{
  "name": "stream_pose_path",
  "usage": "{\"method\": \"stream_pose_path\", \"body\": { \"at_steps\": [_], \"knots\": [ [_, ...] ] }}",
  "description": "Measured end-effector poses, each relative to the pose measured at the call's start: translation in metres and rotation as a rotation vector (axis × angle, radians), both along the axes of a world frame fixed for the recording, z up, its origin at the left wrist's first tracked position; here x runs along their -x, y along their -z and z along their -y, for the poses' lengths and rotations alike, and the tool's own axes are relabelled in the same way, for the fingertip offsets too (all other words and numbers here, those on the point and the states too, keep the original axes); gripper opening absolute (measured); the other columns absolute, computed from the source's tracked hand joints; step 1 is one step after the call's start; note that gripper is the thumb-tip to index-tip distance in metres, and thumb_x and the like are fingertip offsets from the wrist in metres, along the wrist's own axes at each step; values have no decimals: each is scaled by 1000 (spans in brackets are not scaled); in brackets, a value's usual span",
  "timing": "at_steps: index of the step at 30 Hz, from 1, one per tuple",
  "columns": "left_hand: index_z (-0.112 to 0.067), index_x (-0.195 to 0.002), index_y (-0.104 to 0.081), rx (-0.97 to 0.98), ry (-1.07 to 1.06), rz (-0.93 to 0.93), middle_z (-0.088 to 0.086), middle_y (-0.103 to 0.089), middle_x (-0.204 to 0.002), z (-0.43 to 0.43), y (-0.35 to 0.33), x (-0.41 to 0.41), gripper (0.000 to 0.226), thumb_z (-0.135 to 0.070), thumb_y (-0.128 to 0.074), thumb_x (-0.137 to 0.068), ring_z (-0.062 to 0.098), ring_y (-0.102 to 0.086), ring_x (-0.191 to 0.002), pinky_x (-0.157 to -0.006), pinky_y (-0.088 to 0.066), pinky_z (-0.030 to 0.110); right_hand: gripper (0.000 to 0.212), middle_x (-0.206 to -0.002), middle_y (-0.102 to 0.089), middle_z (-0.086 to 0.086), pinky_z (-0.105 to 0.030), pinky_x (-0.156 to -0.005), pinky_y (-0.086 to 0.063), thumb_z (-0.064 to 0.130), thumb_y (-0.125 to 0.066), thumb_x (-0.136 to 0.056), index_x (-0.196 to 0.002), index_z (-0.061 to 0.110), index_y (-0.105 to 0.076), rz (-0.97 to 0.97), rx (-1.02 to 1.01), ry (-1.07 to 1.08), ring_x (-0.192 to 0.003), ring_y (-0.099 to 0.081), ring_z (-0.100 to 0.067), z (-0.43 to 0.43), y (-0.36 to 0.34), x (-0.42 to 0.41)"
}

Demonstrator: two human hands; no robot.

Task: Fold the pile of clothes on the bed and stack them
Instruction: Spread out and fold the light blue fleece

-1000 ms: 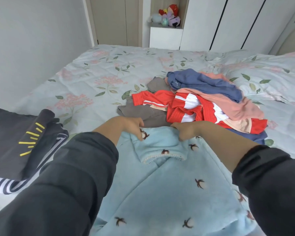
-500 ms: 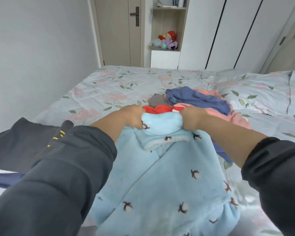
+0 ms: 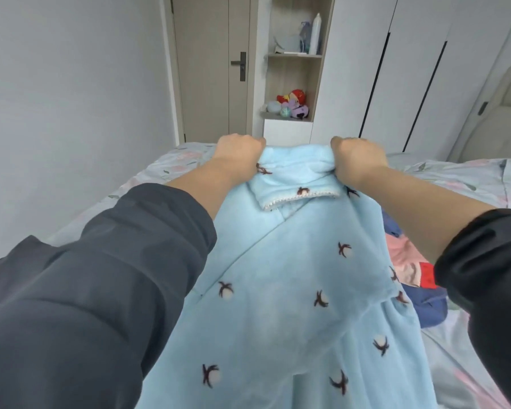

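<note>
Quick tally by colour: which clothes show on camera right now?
Light blue garment: 1
Navy garment: 1
Pink garment: 1
Red garment: 1
Total: 4 in view; more may lie hidden behind the light blue one.

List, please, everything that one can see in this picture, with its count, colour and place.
fleece garment: one, light blue, held up in the centre
pile of clothes: one, blue, pink, red, on bed at right
bed: one, pale floral, below
door: one, beige, at back
plush toys: several, mixed, on shelf
wardrobe: one, white, back right
sleeves: two, dark, foreground
left hand: one, grips garment's top
right hand: one, grips garment's top
</note>
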State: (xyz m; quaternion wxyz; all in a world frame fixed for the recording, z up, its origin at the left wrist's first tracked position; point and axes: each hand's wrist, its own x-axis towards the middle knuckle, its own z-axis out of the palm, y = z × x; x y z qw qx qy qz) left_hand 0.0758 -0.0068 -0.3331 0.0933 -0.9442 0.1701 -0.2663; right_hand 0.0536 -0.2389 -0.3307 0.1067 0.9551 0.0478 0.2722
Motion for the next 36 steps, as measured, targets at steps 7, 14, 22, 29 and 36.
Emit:
{"method": "stream_pose_path", "body": {
  "at_steps": [7, 14, 22, 29, 36],
  "knots": [
    [-6, -118, -48, -34, -77, -76, 12, -59, -109, 10, 90, -28, 38, 1, -55, -82, 33, -61, -95, -64, -35, 34, 35, -105, -60, -17, -37, -72, -41, -5, -53, -75, -109, 3, -49, -90, 63, 14, -100, -58, -36, -2, 83, -30],
    [-4, -109, -52, -56, 62, -10, 15, -52, -109, -11, 130, 15, 28, -1, -57, -81, 31, -46, -105, -75, -32, 38, 27, -65, -56, -26, -45, -58, -42, -21, -59, -55, -77, -5, -58, 86, 28, -224, -62, -57, -39, -2, 116, 25],
    [-2, -82, -63, -126, 334, 71, 14, -57, -76, -42, 159, 125, 50, -15, -86, -40, 31, -58, -69, -58, -45, 35, 33, -66, -55, -13, -34, -56, -43, -2, -72, -43, -73, 3, -60, 96, 176, -324, -60, -56, -30, -4, 150, 138],
    [-8, -104, -64, -168, 458, -284, 10, -62, -89, -66, 204, 186, 49, -28, -82, -63, 29, -61, -81, -66, -51, 35, 24, -79, -56, -11, -39, -68, -39, -1, -64, -65, -88, 7, -63, -27, 159, -453, -71, -58, -29, 2, 215, 208],
    [-9, -102, -67, 356, 306, -255, 13, -63, -100, -44, 215, 189, 41, -35, -36, -98, 32, -57, -99, -82, -44, 40, 50, -115, -52, -12, -39, -88, -39, 2, -51, -73, -123, 6, -55, -550, -286, -203, -107, -49, -33, 0, 241, 232]
  ]
}}
